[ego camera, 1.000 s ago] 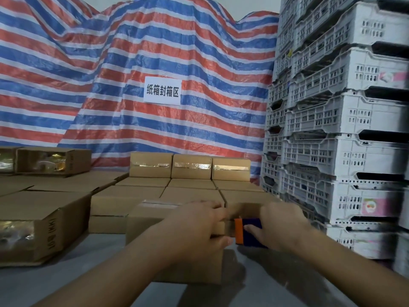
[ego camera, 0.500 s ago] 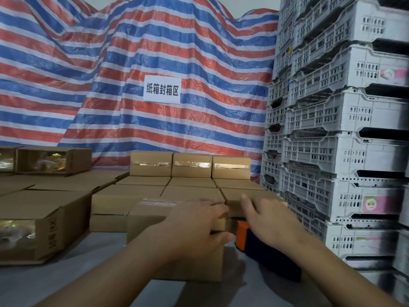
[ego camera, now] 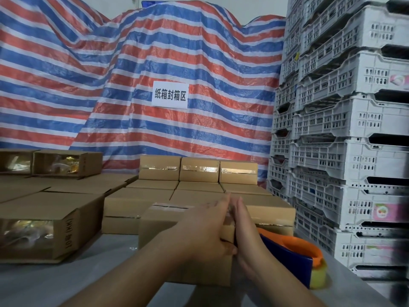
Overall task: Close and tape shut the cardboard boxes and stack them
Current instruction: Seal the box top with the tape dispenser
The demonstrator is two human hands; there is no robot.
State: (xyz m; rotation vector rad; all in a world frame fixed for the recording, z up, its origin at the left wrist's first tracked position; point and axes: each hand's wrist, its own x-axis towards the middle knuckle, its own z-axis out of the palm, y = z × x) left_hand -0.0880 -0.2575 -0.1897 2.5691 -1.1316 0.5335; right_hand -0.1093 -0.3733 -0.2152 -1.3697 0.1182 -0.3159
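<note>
A small closed cardboard box (ego camera: 163, 227) stands on the grey table in front of me, with a strip of clear tape across its top. My left hand (ego camera: 205, 231) lies flat on the top at its right end, with the thumb down over the right edge. My right hand (ego camera: 243, 229) presses straight fingers against the box's right side, right beside the left hand. An orange and blue tape dispenser (ego camera: 292, 253) with its tape roll (ego camera: 318, 278) lies on the table just right of my right wrist, in neither hand.
Taped boxes (ego camera: 199, 173) are stacked in rows behind the one I touch. Open boxes with shiny contents (ego camera: 44, 229) lie on their sides at the left. Tall stacks of white plastic crates (ego camera: 345, 151) wall off the right. A striped tarp hangs behind.
My right hand has let go of the tape dispenser, which now lies on the table, and has moved flat against the box's right side. My left hand's fingers have straightened on the top.
</note>
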